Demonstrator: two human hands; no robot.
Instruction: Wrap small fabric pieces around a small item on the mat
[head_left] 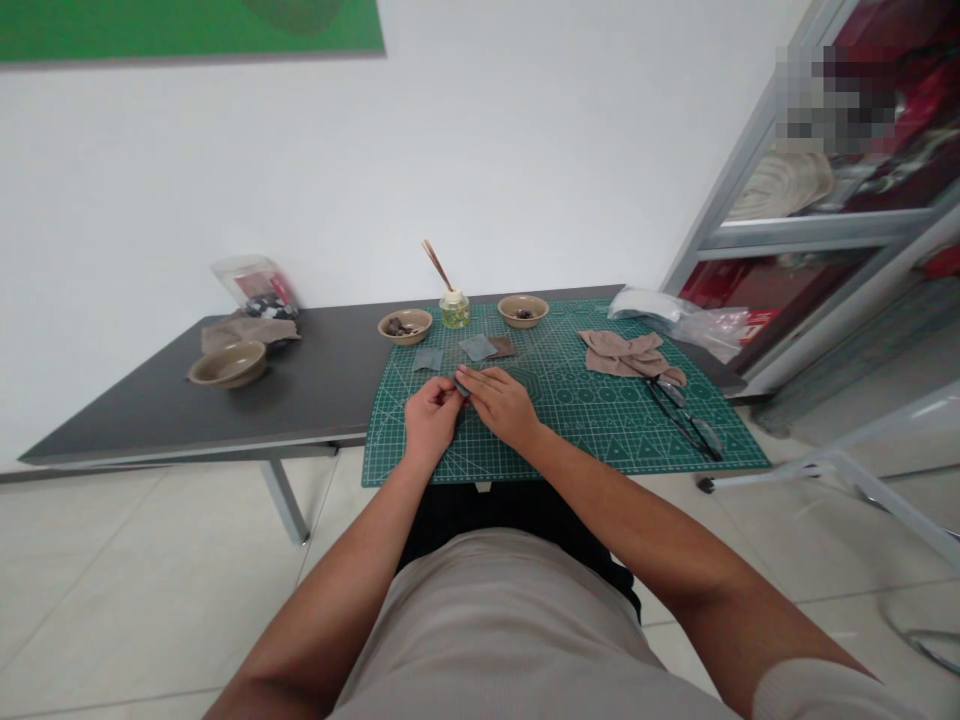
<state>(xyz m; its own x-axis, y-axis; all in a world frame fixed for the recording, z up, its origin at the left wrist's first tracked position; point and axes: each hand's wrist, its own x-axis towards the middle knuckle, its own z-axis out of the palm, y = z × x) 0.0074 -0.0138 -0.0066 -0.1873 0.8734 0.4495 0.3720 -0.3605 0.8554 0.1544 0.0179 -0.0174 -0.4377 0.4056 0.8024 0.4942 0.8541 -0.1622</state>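
Fingers of the left hand (433,408) are pinching a small grey piece (462,387) from its left side, while those of the right hand (504,402) are lying across from the right, nearly straight and side by side, pressing against its far end. The piece is sitting right between the two hands, over the left part of a green mat (600,440), and both hands are touching it, so neither is nearer. Its long axis seems to be running slantwise, from far left to near right, though the fingers are hiding so much that its true shape is hard to tell. Just beyond the hands, a pale grey square (428,359) is lying by itself, and a second grey square (475,347) is overlapping a brown square (505,346). Farther back, a bottle (454,316) with thin sticks (435,262) is standing between a left bowl (406,341) and a right bowl (523,323), both holding dark lumps (403,328). Toward the right, a crumpled cloth (622,352) is lying with a pair of glasses (679,415) touching its near end. Another bowl (229,379) is resting on the left stretch of the bench (322,390).
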